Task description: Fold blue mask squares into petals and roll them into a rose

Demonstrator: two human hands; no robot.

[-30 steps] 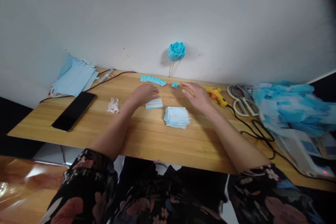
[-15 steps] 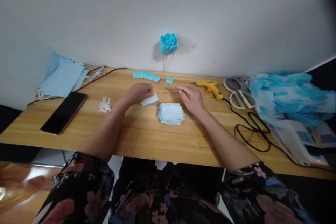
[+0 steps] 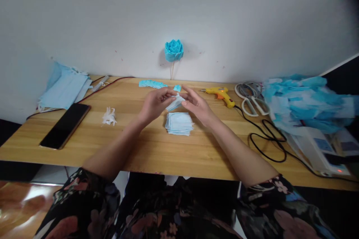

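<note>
Toward far edge of surface (image 3: 168,157), pinching thin, creased sheet (image 3: 176,102) with left hand (image 3: 155,104), beside right hand (image 3: 198,107) (grip unclear); open by near edge.

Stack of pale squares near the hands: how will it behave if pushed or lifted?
The stack may well slide apart, since its edges sit unevenly and no band shows. Its thin-looking, fabric-like layers suggest it is probably light and floppy.

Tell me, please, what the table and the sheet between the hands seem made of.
Table: apparently wood or laminate, smooth with faint sheen; grain streaks show. Sheet: matt, perhaps nonwoven fabric or paper, since its pale surface shows no shine.
</note>
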